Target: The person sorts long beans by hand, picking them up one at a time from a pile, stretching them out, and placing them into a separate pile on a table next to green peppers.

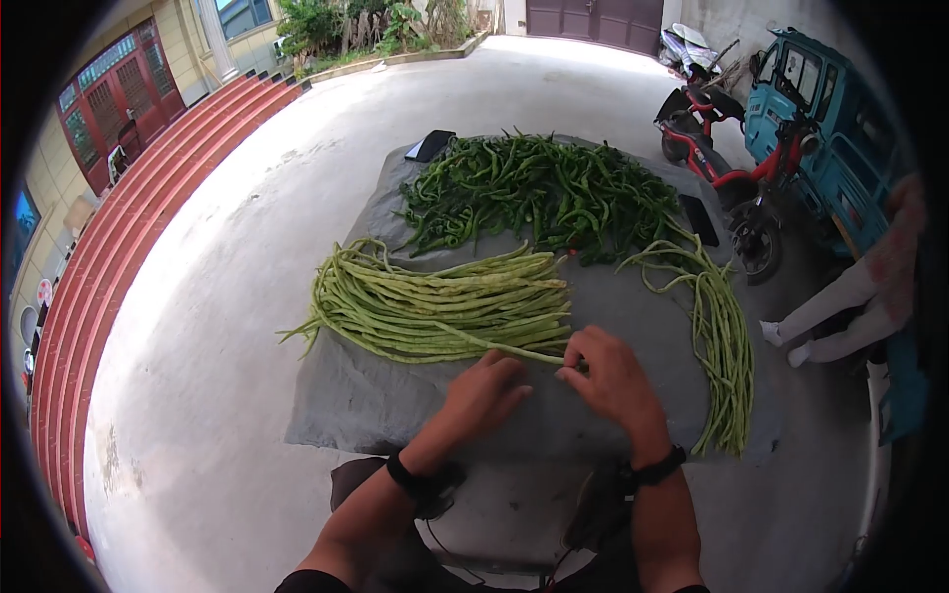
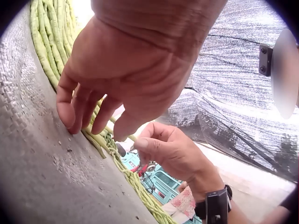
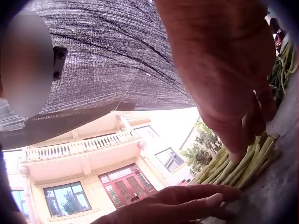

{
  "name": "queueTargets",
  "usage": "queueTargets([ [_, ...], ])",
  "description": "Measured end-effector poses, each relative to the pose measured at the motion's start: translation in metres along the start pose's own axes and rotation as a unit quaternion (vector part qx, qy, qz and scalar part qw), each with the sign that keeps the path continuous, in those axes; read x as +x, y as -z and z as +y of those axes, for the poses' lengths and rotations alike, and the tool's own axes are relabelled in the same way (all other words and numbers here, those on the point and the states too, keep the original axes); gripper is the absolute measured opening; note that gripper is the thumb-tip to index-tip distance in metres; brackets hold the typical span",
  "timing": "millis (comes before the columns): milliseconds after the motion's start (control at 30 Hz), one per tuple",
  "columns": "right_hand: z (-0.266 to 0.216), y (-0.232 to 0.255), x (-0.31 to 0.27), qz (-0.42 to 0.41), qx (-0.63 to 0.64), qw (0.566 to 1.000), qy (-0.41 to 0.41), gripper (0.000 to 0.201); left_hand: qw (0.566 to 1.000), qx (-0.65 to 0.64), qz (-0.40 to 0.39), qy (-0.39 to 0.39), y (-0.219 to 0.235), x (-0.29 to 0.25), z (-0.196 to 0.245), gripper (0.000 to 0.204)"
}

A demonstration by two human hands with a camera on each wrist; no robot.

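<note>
A large bundle of long green beans [image 1: 435,301] lies on a grey woven sheet [image 1: 386,400], with one long bean [image 1: 532,353] slanting across its near edge. My right hand [image 1: 615,381] pinches the end of that bean between thumb and fingertips, as the left wrist view also shows. Close to the bundle's near edge is my left hand [image 1: 484,398], its fingers loosely bent with nothing gripped in them. In the left wrist view the left fingers [image 2: 96,109] hang over the beans beside the sheet. The cut ends of the bundle [image 3: 254,161] show beneath the right hand in the right wrist view.
A smaller bunch of long beans [image 1: 720,346] lies at the right side. Green chili peppers [image 1: 534,188] are heaped at the back, between two dark phones [image 1: 431,146]. Beyond stand a red scooter [image 1: 727,178], a blue three-wheeler [image 1: 830,128] and a person's legs [image 1: 840,306].
</note>
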State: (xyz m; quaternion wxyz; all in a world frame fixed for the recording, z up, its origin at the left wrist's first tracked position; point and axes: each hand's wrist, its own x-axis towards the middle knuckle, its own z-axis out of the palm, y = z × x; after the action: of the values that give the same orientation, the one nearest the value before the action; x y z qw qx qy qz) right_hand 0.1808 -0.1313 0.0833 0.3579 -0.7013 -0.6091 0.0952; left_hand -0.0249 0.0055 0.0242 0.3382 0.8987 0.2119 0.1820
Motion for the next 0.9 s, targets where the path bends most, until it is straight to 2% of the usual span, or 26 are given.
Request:
queueTargets([
  [100,-0.007,0.008,0.001,0.013,0.022,1.0,-0.006,0.026,0.99,-0.136,0.043,0.018,-0.008,0.001,0.0,0.042],
  [133,-0.008,0.01,0.001,0.012,0.048,0.998,-0.028,0.026,0.972,-0.221,0.021,0.073,-0.006,0.002,0.003,0.043],
  [200,-0.01,0.013,0.0,0.01,0.101,0.992,-0.071,0.024,0.906,-0.383,-0.025,0.18,0.002,0.005,0.008,0.044],
  [300,-0.02,0.026,0.0,0.002,0.135,0.985,-0.106,0.021,0.816,-0.536,-0.005,0.216,0.008,0.006,0.01,0.041],
  [400,-0.013,0.029,0.0,-0.014,0.162,0.983,-0.087,0.019,0.757,-0.619,0.059,0.201,0.005,0.009,-0.003,0.037],
  [500,-0.003,0.029,-0.002,-0.036,0.159,0.984,-0.07,0.017,0.72,-0.655,0.107,0.201,0.007,0.011,-0.006,0.032],
  [600,-0.003,0.034,-0.003,-0.076,0.16,0.98,-0.095,0.019,0.729,-0.651,0.111,0.178,0.007,0.011,-0.005,0.028],
  [700,-0.002,0.031,-0.005,-0.086,0.11,0.987,-0.085,0.021,0.741,-0.64,0.114,0.168,0.007,0.009,0.0,0.027],
  [800,-0.006,0.024,-0.004,-0.099,0.126,0.985,-0.062,0.025,0.761,-0.617,0.115,0.161,0.007,0.009,0.006,0.026],
  [900,-0.012,0.008,-0.004,-0.066,0.139,0.987,-0.042,0.027,0.78,-0.603,0.088,0.141,0.003,0.008,0.012,0.025],
])
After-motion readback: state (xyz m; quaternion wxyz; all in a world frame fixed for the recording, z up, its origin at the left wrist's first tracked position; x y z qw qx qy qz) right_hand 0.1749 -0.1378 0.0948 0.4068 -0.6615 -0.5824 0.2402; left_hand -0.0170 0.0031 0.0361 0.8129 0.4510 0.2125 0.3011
